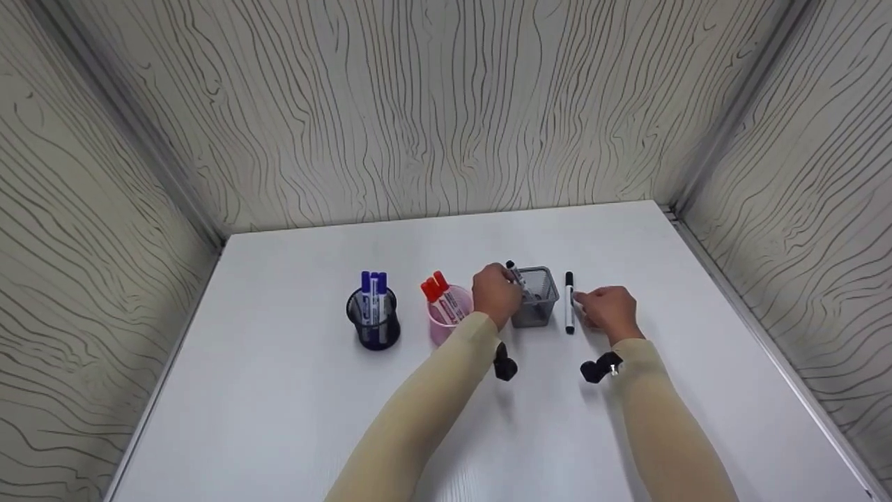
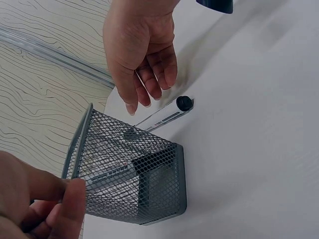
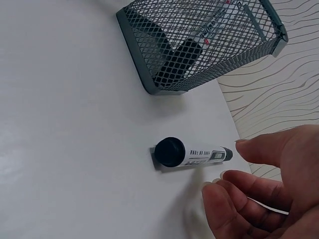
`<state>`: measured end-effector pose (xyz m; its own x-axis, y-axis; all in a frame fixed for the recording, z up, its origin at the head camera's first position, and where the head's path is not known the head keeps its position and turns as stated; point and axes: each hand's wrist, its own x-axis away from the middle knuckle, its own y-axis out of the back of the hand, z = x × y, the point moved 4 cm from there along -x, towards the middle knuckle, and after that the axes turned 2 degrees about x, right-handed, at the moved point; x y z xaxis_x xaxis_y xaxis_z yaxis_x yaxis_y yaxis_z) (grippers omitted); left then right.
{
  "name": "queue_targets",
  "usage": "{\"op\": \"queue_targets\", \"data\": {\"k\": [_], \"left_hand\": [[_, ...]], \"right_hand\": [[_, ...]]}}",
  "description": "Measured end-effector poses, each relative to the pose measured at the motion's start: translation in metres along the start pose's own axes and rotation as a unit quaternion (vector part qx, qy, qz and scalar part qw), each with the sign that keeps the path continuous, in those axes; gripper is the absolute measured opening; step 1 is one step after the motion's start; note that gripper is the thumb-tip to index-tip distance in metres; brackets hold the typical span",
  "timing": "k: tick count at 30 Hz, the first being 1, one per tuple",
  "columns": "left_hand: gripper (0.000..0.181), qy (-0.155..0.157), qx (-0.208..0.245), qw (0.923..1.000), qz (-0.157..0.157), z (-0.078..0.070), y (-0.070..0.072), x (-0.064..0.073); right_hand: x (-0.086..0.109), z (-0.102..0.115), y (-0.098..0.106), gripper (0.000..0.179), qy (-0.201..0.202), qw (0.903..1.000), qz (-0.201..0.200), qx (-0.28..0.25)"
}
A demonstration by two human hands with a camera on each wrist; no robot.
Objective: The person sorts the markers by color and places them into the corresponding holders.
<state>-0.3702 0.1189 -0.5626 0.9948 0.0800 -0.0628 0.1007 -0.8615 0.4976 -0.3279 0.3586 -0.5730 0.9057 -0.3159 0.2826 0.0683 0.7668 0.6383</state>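
My left hand [image 1: 497, 295] pinches the near-left rim of a grey square mesh pen holder [image 1: 534, 315] between thumb and fingers. Inside the holder a black-capped marker [image 1: 516, 272] leans, seen through the mesh in both wrist views. To the right of the holder, another black marker [image 1: 570, 303] with a white barrel lies on the table. My right hand [image 1: 609, 309] is just beside this marker. In the right wrist view the thumb and fingers [image 3: 263, 149] are spread apart near the far end of the marker [image 3: 199, 154], holding nothing.
Left of the hands a pink pen cup [image 1: 439, 333] holds red markers [image 1: 439, 293], partly behind the left forearm. Farther left stands a black mesh cup [image 1: 378, 337] with blue markers [image 1: 374, 296]. Wood-patterned panels [image 1: 432, 111] border the white table [image 1: 279, 404].
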Motion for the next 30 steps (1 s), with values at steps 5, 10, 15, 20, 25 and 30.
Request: {"op": "queue_targets", "data": {"k": [5, 10, 15, 20, 25, 30], "left_hand": [[0.016, 0.004, 0.003, 0.9999, -0.010, -0.002, -0.001, 0.003], [0.012, 0.001, -0.004, 1.0000, -0.005, -0.004, 0.001, 0.006], [0.011, 0.007, 0.007, 0.9999, 0.004, -0.006, 0.003, 0.006], [0.010, 0.014, 0.006, 0.9998, 0.011, -0.006, 0.004, 0.005], [0.010, 0.013, 0.002, 0.9998, 0.015, -0.006, 0.004, 0.005], [0.009, 0.000, 0.005, 1.0000, 0.004, -0.007, 0.004, 0.006]], "right_hand": [[-0.003, -0.002, -0.004, 0.042, -0.003, 1.0000, -0.001, -0.007], [-0.005, -0.005, -0.009, 0.039, 0.001, 0.9996, 0.005, -0.029], [-0.005, -0.005, -0.013, 0.037, 0.007, 0.9995, 0.006, -0.031], [-0.004, -0.004, -0.015, 0.040, 0.019, 0.9997, -0.011, -0.009], [-0.004, -0.003, -0.016, 0.040, 0.043, 0.9985, -0.032, 0.014], [-0.014, -0.009, -0.019, 0.035, 0.063, 0.9966, -0.045, 0.029]]}}
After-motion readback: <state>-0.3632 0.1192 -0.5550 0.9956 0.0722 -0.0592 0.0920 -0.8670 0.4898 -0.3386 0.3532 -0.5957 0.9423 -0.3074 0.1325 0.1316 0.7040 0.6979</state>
